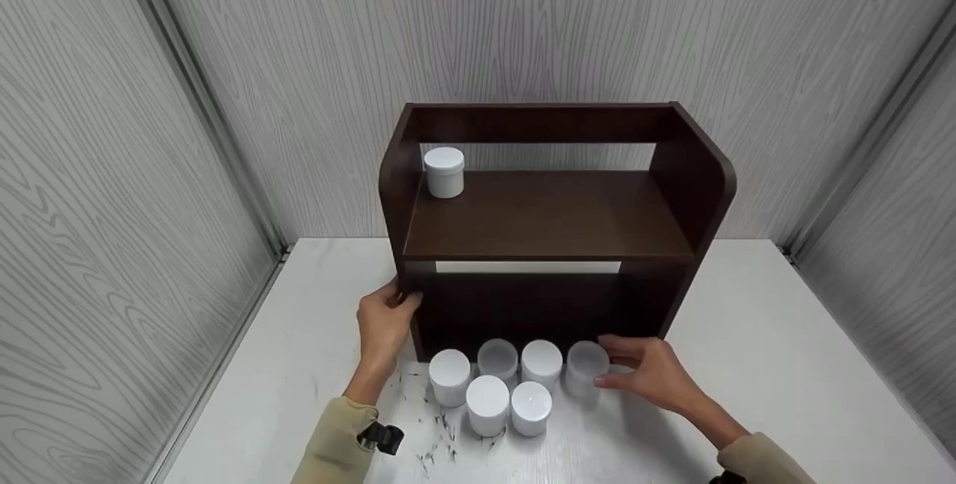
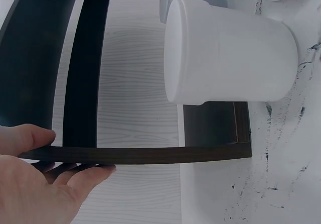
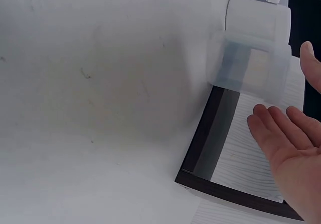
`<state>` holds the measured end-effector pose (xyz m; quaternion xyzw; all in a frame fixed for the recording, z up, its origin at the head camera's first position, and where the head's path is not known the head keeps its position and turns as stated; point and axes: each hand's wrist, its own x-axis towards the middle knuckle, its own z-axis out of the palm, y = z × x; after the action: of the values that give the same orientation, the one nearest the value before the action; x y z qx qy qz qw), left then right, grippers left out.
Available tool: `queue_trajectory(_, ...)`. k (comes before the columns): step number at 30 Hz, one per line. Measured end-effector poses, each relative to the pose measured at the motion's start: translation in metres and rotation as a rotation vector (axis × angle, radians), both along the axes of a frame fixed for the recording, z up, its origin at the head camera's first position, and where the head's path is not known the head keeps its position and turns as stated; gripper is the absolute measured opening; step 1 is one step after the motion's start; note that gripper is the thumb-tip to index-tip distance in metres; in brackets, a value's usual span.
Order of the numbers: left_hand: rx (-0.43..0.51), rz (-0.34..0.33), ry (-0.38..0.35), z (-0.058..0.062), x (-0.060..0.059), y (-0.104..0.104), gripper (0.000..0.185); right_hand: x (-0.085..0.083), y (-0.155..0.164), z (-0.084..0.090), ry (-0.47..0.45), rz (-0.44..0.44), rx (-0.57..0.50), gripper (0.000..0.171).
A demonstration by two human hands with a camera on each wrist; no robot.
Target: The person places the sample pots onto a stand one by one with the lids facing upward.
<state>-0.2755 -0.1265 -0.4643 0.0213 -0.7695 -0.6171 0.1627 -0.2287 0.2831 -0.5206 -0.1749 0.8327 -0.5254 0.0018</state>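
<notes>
A dark brown wooden shelf (image 1: 549, 215) stands on the white table (image 1: 784, 364). One white lidded jar (image 1: 444, 172) sits at the left end of its upper board. Several jars cluster on the table before its base, some white (image 1: 487, 403), some translucent. My left hand (image 1: 399, 297) grips the shelf's left side panel (image 2: 150, 155), thumb (image 2: 30, 136) on one face and fingers (image 2: 88, 174) on the other. My right hand (image 1: 606, 361) is spread beside the rightmost translucent jar (image 1: 585, 367), fingers straight in the right wrist view (image 3: 273, 128), with a small gap to the jar (image 3: 248, 68).
Grey wood-grain walls (image 1: 149, 170) close in the table on the left, back and right. The lower compartment of the shelf (image 1: 523, 308) is dark. Black scuff marks (image 1: 441, 424) speckle the tabletop near the jars.
</notes>
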Motion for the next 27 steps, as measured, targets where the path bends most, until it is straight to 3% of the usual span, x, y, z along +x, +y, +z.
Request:
queue_trajectory(11, 0.013, -0.023, 0.011, -0.001, -0.001, -0.001, 0.046, -0.012, -0.002, -0.011, 0.017, 0.034, 0.016, 0.073)
queue_trajectory(27, 0.016, -0.006, -0.018, 0.000, 0.000, -0.002, 0.048, -0.007, 0.001, -0.017, -0.005, 0.057, -0.023, 0.070)
